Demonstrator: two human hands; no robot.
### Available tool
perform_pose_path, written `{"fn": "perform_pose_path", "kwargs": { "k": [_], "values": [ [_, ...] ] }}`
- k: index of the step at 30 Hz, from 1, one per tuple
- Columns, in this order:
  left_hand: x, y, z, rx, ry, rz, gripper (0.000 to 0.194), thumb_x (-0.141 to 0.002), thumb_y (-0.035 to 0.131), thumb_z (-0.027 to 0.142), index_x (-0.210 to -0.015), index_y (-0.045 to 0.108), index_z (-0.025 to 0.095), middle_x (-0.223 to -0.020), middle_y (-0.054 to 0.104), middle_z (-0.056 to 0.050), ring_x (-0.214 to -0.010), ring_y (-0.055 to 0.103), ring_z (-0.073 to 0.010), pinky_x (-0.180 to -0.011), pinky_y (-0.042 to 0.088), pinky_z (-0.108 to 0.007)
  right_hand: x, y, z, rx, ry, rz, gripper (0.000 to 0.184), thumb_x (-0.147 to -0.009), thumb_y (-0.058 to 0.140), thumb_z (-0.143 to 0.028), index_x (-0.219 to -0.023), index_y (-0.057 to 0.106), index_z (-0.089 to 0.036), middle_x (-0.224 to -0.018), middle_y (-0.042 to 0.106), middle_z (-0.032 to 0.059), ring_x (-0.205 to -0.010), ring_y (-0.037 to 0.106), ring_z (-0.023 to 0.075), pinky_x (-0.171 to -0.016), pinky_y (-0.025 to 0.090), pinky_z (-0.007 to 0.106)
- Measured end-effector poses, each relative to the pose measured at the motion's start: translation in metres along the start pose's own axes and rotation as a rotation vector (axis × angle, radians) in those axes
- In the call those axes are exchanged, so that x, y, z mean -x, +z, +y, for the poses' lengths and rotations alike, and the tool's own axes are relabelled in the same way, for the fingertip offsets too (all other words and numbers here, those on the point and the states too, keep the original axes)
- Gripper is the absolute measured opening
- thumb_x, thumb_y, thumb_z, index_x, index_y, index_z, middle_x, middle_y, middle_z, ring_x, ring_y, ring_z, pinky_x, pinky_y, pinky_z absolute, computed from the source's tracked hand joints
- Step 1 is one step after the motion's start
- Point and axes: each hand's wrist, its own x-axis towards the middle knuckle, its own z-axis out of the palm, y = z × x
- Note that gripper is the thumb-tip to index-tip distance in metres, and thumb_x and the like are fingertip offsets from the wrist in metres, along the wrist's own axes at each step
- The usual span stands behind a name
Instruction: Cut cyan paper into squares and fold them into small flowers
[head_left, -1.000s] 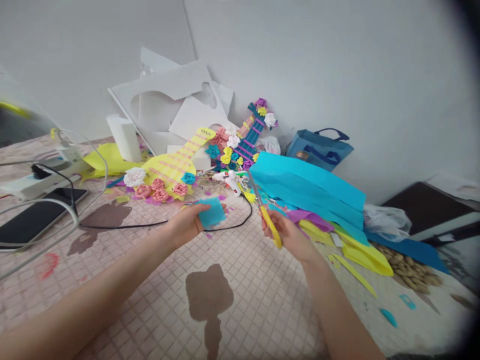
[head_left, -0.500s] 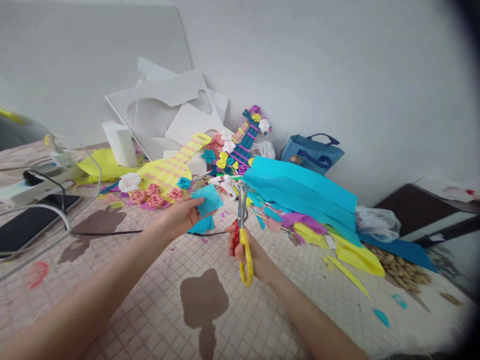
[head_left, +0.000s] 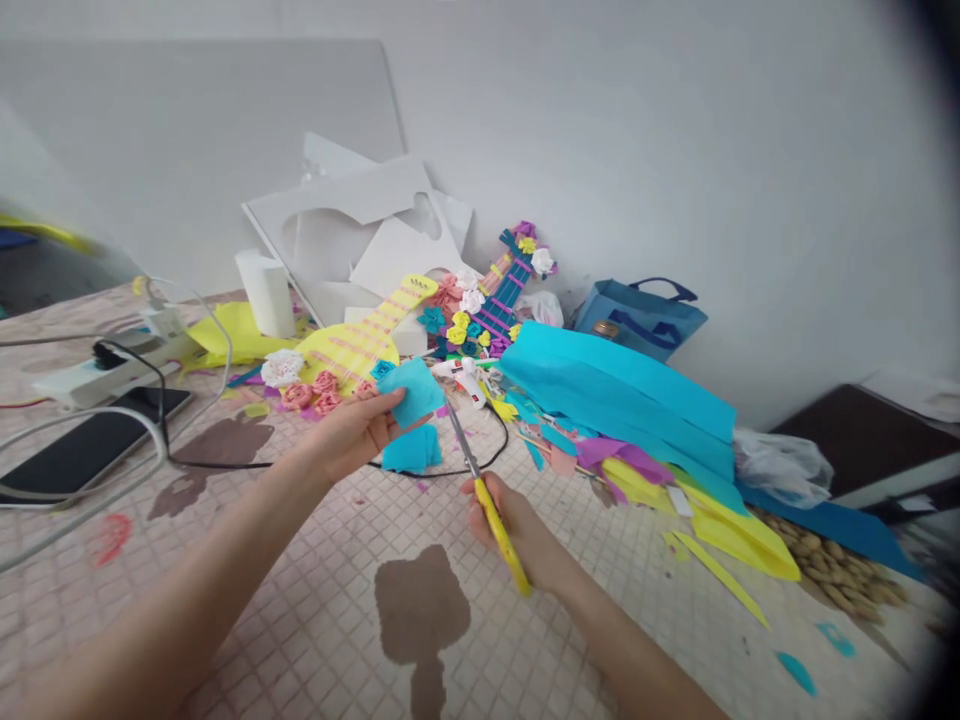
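Between the thumb and fingers of my left hand [head_left: 349,435] is a square of turquoise paper [head_left: 412,392]. My right hand [head_left: 514,530] is closed round a pair of scissors [head_left: 501,537] with yellow handles. The blades point up and left, their tips close to the right edge of the square. Whether they touch the paper I cannot tell. More cut turquoise pieces [head_left: 412,450] lie on the table just below the square. A white glue gun [head_left: 469,382] rests beyond the scissors' tips.
A yellow paper guitar [head_left: 360,345] with paper flowers stands behind my left hand. Large turquoise sheets [head_left: 622,395] and paper scraps spread to the right. On the left lie a phone [head_left: 90,445], a power strip [head_left: 105,370] and cables. Peanuts [head_left: 840,570] lie far right.
The scissors have swung from upright to leaning left, bringing their tips nearer the paper square. My left hand still holds the square. The whole view has shifted slightly.
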Motion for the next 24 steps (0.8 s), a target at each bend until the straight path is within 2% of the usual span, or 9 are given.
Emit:
{"fn": "perform_pose_path", "kwargs": {
  "k": [4,11,18,24],
  "values": [
    [0.005,0.004,0.002,-0.001,-0.008,-0.013,0.023,-0.084,0.054,0.001,-0.066,0.064,0.012,-0.068,0.07,-0.002,-0.065,0.067,-0.0119,-0.09,0.055,-0.035,-0.001,0.001,0.005,0.093,-0.008,0.033,0.026,-0.08,0.058,-0.048,-0.087,0.055,-0.023,-0.065,0.05,-0.0015,-0.055,0.046,0.0129,-0.05,0.039,0.026],
    [0.005,-0.001,0.003,0.048,0.012,-0.123,0.022,-0.082,0.059,0.002,-0.062,0.062,0.011,-0.064,0.07,-0.002,-0.062,0.067,-0.0101,-0.094,0.052,-0.035,0.006,0.004,-0.019,0.324,-0.01,0.025,0.023,-0.083,0.055,-0.042,-0.087,0.047,-0.02,-0.069,0.045,-0.0036,-0.056,0.042,0.0094,-0.052,0.037,0.023],
    [0.005,-0.001,0.002,0.065,-0.009,-0.147,0.02,-0.081,0.06,0.002,-0.064,0.064,0.012,-0.064,0.07,-0.001,-0.064,0.067,-0.0107,-0.091,0.054,-0.031,0.005,0.003,-0.014,0.336,-0.026,-0.004,0.026,-0.084,0.054,-0.045,-0.086,0.046,-0.02,-0.069,0.048,-0.003,-0.057,0.045,0.0099,-0.051,0.036,0.022],
    [0.008,0.001,0.006,0.077,-0.002,-0.111,0.033,-0.088,0.049,0.001,-0.059,0.063,0.01,-0.062,0.07,-0.002,-0.058,0.065,-0.0069,-0.094,0.053,-0.031,0.006,0.004,-0.019,0.298,0.013,-0.016,0.027,-0.083,0.054,-0.046,-0.09,0.047,-0.02,-0.071,0.046,-0.0031,-0.057,0.043,0.0091,-0.051,0.037,0.022]
  ]
}}
